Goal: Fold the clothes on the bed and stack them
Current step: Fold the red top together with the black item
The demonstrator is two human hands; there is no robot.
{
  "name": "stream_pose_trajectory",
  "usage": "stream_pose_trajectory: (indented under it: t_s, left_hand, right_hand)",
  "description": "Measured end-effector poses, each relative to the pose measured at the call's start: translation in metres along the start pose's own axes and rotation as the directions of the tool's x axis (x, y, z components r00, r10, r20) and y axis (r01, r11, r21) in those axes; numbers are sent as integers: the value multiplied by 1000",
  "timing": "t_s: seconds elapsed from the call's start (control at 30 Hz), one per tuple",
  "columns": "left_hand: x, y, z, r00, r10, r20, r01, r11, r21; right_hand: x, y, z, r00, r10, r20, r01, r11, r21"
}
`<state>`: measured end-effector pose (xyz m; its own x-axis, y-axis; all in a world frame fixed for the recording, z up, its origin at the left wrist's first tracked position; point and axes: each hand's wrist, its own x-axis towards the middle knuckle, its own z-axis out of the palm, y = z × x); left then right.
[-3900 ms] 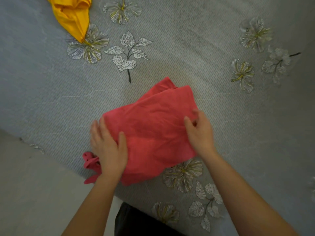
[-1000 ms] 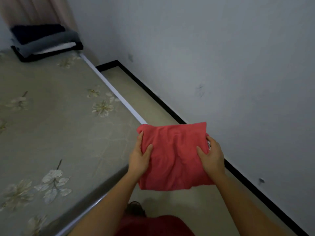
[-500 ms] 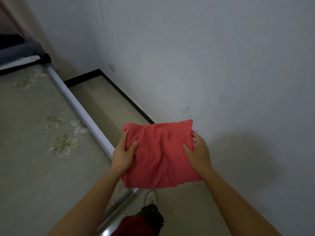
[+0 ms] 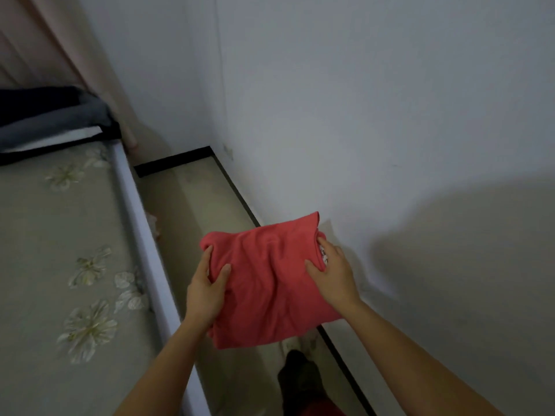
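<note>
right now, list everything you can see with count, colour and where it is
bed: 1, greyish sheet with pale flowers, left
stack of clothes: 1, dark blue, grey, white and black layers, far end of bed
curtain: 1, pale pink, top left
walls: 2, white, ahead and right
floor: 1, beige, between bed and walls
red garment: 1, coral red, folded, held over the floor
left hand: 1, grips garment's left edge
right hand: 1, grips garment's right edge

Dim, soft-focus wide-angle view; broad shadow on wall.
</note>
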<state>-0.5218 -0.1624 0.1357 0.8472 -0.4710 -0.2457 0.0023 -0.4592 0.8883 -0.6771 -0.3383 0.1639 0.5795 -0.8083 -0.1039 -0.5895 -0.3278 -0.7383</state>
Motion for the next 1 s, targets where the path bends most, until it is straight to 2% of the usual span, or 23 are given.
stream_pose_trajectory:
  t_s: [0.13, 0.3, 0.53, 0.63, 0.8, 1.0]
  left_hand:
    - [57, 15, 18, 993, -66, -99, 65, 998, -19]
    - [101, 39, 19, 965, -142, -218, 115, 984, -135]
    - [151, 24, -30, 821, -365, -439, 264, 924, -275]
    - [188, 8, -65, 762, -401, -509, 266, 910, -319]
    - [274, 1, -130, 721, -427, -545, 253, 895, -367]
    - [390, 12, -223, 730, -397, -556, 209, 905, -371]
  right_hand:
    - [83, -13, 2, 992, -65, 105, 68, 998, -18]
    - [177, -41, 14, 964, -164, 210, 178, 983, -52]
    - [253, -116, 104, 838, -286, 464, 315, 949, 16]
    - [280, -148, 151, 781, -324, 534, 356, 933, 46]
    - [340, -220, 226, 734, -389, 557, 424, 903, 73]
    - [418, -327, 299, 728, -452, 516, 457, 880, 126]
